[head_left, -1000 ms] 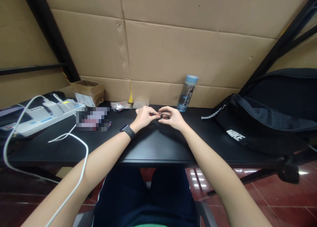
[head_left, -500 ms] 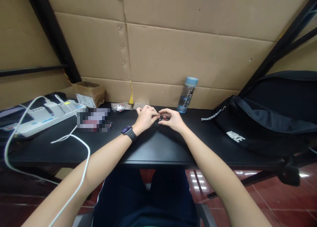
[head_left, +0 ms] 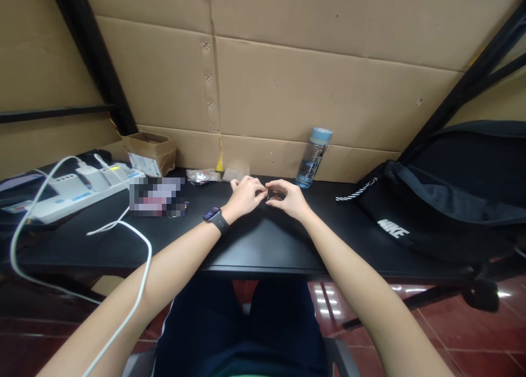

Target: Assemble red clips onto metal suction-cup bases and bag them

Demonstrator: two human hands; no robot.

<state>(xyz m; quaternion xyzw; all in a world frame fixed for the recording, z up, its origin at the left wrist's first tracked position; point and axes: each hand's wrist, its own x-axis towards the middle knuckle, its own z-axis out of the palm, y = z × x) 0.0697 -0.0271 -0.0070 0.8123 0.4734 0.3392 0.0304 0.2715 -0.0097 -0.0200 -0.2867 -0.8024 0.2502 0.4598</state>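
Note:
Over the middle of the black table (head_left: pixel 246 251), both my hands meet at a small dark thing with red parts (head_left: pixel 276 198). Its kind is too small to make out. My right hand (head_left: pixel 290 200) curls around it, thumb below and fingers above. My left hand (head_left: pixel 245 196), with a dark watch (head_left: pixel 215 218) on its wrist, pinches at the thing's left edge. Most of the thing is hidden by my fingers.
A water bottle (head_left: pixel 314 159) with a blue lid stands behind my right hand. A black backpack (head_left: pixel 444 201) lies at right. Leftward are a plastic packet (head_left: pixel 203 176), a cardboard box (head_left: pixel 151 152), a power strip (head_left: pixel 61 204) and a white cable (head_left: pixel 143 245) crossing my left forearm.
The whole view has shifted slightly, so things appear a little further right. Both hands keep the same hold, with only a slight change in the left fingers.

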